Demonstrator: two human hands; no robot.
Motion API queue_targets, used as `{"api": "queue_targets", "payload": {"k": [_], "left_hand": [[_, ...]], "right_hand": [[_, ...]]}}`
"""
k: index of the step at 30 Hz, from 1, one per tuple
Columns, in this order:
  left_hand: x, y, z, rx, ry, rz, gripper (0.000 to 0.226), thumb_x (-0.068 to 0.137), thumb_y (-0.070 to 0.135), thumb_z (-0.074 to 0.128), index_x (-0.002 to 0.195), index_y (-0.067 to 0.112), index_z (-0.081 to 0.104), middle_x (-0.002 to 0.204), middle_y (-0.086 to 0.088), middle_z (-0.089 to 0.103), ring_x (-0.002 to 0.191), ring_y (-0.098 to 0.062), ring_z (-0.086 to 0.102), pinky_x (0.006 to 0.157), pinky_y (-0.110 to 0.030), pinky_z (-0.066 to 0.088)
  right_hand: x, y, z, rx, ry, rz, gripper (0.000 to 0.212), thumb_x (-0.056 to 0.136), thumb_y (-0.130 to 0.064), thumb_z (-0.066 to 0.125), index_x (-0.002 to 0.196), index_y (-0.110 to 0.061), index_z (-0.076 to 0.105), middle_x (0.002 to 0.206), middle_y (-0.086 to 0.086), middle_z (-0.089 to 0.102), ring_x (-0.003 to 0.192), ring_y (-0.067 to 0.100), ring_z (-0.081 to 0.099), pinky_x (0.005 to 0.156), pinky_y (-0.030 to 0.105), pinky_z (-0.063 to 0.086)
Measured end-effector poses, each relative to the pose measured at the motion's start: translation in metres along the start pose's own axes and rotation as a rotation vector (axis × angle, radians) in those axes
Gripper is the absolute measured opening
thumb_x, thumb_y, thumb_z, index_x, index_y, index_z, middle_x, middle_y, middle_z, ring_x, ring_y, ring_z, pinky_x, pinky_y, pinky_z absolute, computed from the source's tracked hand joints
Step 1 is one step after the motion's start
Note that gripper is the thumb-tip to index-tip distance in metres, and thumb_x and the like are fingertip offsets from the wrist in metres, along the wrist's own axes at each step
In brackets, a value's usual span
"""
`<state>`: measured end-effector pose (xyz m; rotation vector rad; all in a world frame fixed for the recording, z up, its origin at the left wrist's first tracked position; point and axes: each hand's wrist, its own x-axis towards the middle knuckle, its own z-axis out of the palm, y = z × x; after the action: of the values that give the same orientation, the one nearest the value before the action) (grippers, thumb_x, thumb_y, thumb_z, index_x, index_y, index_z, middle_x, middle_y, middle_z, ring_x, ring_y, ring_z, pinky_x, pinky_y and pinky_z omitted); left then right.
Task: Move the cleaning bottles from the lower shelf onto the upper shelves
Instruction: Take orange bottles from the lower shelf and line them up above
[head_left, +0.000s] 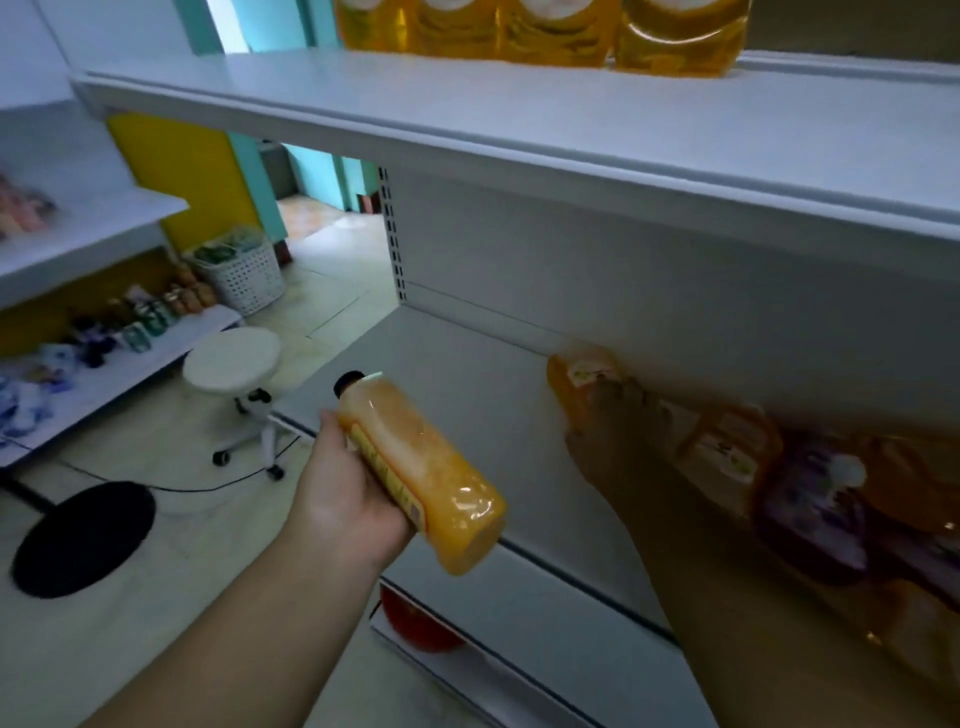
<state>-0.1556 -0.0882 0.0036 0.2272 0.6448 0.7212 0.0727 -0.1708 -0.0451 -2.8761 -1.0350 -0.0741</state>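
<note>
1 orange bottle (421, 470), black-capped, rigid plastic, judged full, fairly heavy and slick, is held tilted mid-body by the left hand (345, 496) before the lower shelf (467, 405), while a 2nd bottle (582, 382) at the shelf back is gripped by the shadowed right hand (610, 436).

The yellow bottles (545, 26) on the upper shelf (467, 109) are cut off by the top edge. The right hand (608, 431) lies in deep shadow, its grip on the orange bottle (579, 374) unclear. Bottles at the right (810, 499) are dark and blurred. The goods on the left shelves (119, 322) are too smeared to tell.
</note>
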Motion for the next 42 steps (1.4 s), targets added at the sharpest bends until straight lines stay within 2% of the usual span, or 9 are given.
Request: {"api": "queue_targets", "payload": {"k": [5,9,13,17,20,23,29,33,42], "left_hand": [[-0.008,-0.010,-0.012,-0.016,-0.017,0.012,0.073,0.063,0.085,0.063,0.075,0.015,0.079,0.075,-0.010,0.065,0.069,-0.029,0.065,0.072,-0.045,0.054],[-0.014,-0.001,-0.015,0.046,-0.117,0.000,0.070,0.065,0.084,0.062,0.073,0.017,0.077,0.073,-0.009,0.066,0.068,-0.028,0.066,0.071,-0.045,0.056],[-0.007,0.021,-0.019,0.103,-0.095,-0.082,0.076,0.060,0.084,0.065,0.093,0.017,0.075,0.086,-0.010,0.067,0.082,-0.028,0.066,0.071,-0.047,0.059],[0.006,0.042,-0.022,0.186,-0.113,-0.175,0.082,0.066,0.087,0.056,0.102,0.015,0.072,0.092,-0.013,0.069,0.081,-0.028,0.067,0.071,-0.041,0.059],[0.020,0.054,-0.033,0.324,-0.143,-0.256,0.087,0.081,0.083,0.039,0.083,0.006,0.081,0.089,-0.017,0.074,0.069,-0.033,0.072,0.060,-0.043,0.061],[0.030,0.064,-0.045,0.379,-0.131,-0.383,0.086,0.086,0.078,0.037,0.105,0.003,0.075,0.106,-0.022,0.073,0.077,-0.039,0.073,0.062,-0.052,0.061],[0.038,0.075,-0.057,0.325,-0.124,-0.459,0.084,0.071,0.084,0.055,0.109,0.014,0.078,0.119,-0.026,0.068,0.101,-0.044,0.069,0.082,-0.056,0.056],[0.032,0.082,-0.058,0.362,-0.281,-0.553,0.070,0.046,0.040,0.095,0.106,0.008,0.077,0.119,-0.026,0.067,0.090,-0.041,0.071,0.075,-0.053,0.059],[-0.008,0.095,-0.056,0.478,-0.406,-0.362,0.043,0.073,0.048,0.067,0.083,0.009,0.081,0.085,-0.017,0.075,0.069,-0.031,0.074,0.060,-0.044,0.060]], "right_hand": [[-0.030,0.003,-0.008,0.124,-0.021,-0.108,0.064,0.081,-0.066,0.055,0.127,-0.022,0.051,0.129,0.019,0.048,0.112,0.038,0.048,0.090,0.041,0.040],[-0.050,-0.008,-0.027,0.300,-0.211,-0.133,0.047,0.093,-0.031,0.054,0.136,-0.013,0.046,0.143,0.019,0.036,0.109,0.034,0.056,0.075,0.028,0.035],[-0.028,-0.015,-0.049,-0.033,-0.044,-0.275,0.053,0.085,-0.043,0.044,0.132,-0.019,0.051,0.139,0.010,0.045,0.122,0.033,0.043,0.095,0.039,0.037],[0.010,-0.018,-0.055,0.028,-0.364,-0.337,0.064,0.096,-0.031,0.050,0.155,-0.026,0.024,0.162,0.001,0.021,0.146,0.022,0.022,0.115,0.039,0.022],[0.023,-0.012,-0.050,-0.105,-0.394,-0.257,0.062,0.093,-0.054,0.047,0.151,-0.037,0.030,0.154,0.004,0.037,0.138,0.027,0.035,0.110,0.039,0.030],[0.014,-0.010,-0.039,-0.302,-0.286,-0.113,0.065,0.089,-0.074,0.028,0.128,-0.030,0.056,0.132,0.008,0.057,0.121,0.032,0.050,0.098,0.041,0.036],[-0.033,-0.032,-0.016,0.251,-0.248,0.214,0.072,0.054,-0.090,0.045,0.087,-0.025,0.044,0.074,-0.006,0.050,0.070,0.020,0.053,0.062,0.031,0.040],[-0.043,-0.049,-0.022,0.400,-0.210,0.275,0.085,0.051,-0.085,0.063,0.102,-0.020,0.042,0.078,-0.010,0.048,0.064,0.011,0.054,0.047,0.024,0.036],[-0.084,-0.069,-0.040,0.798,0.024,0.371,0.065,0.073,-0.061,0.071,0.113,-0.018,0.042,0.093,-0.003,0.058,0.074,0.012,0.060,0.055,0.028,0.047]]}}
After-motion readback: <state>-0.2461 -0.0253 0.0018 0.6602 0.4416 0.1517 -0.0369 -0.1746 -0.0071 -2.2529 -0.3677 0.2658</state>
